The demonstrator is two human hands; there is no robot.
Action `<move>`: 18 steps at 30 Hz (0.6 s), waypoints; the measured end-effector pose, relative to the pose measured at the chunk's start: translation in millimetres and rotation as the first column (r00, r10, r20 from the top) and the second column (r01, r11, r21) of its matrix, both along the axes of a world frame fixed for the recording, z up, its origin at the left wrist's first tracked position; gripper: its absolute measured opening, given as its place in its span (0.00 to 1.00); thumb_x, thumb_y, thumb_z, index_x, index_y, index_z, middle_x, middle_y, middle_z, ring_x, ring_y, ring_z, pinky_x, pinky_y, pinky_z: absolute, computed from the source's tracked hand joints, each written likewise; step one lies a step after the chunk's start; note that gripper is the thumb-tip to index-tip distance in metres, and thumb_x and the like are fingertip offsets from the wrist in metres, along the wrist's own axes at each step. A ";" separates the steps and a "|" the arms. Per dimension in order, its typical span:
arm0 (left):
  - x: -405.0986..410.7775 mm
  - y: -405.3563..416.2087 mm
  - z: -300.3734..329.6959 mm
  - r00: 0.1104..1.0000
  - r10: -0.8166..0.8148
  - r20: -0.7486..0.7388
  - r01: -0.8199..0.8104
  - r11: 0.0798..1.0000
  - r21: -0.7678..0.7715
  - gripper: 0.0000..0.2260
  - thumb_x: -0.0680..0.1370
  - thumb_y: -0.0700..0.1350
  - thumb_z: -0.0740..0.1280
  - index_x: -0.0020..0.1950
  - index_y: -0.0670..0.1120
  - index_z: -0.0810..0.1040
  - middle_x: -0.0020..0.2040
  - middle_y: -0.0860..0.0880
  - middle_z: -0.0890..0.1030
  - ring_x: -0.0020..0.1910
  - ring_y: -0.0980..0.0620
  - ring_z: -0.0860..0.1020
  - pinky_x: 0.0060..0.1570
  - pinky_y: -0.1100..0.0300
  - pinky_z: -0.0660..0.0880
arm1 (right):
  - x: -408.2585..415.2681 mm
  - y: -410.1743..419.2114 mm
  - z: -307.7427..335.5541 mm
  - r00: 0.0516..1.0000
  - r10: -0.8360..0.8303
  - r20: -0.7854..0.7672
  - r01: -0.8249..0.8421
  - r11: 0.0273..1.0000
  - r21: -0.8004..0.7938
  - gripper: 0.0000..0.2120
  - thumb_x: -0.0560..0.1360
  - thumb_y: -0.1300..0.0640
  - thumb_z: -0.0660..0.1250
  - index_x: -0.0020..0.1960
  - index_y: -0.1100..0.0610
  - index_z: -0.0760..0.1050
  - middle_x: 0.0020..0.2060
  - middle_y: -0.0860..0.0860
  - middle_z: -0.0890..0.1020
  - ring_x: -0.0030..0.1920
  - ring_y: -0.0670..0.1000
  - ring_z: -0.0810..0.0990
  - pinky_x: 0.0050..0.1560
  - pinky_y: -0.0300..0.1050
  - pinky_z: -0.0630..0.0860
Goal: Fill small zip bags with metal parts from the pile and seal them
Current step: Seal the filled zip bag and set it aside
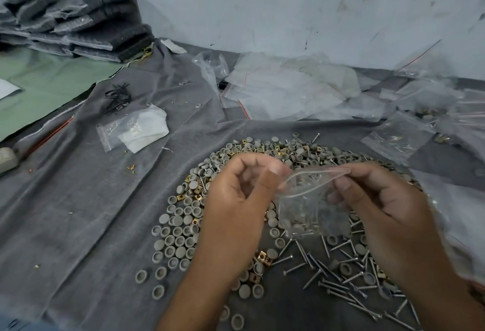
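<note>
Clear zip bag (313, 207) hanging mouth-up over the pile (183, 225).
Left hand (236, 199) and right hand (388, 210) are pinching its open rim; nails and caps showing inside, long axis vertical.

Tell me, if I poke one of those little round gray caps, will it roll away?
Probably not far. The gray caps look like shallow cups lying flat on a soft, wrinkled gray cloth, so a poke would likely slide one. Tipped on edge, it might roll. They look small, so probably light.
</note>
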State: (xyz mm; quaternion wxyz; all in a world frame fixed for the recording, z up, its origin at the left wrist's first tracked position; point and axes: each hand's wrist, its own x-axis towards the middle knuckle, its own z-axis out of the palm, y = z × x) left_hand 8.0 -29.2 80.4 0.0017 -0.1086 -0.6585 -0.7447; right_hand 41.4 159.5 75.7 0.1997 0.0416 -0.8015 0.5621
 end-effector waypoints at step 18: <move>-5.8 -2.8 -7.5 0.996 0.045 -0.083 -0.055 0.991 -0.125 0.07 0.71 0.54 0.73 0.46 0.55 0.84 0.42 0.52 0.85 0.40 0.53 0.82 0.40 0.65 0.77 | 1.3 -8.2 -0.2 0.998 0.065 0.000 -0.064 0.987 -0.147 0.06 0.77 0.44 0.69 0.50 0.43 0.81 0.42 0.48 0.85 0.44 0.44 0.84 0.43 0.32 0.79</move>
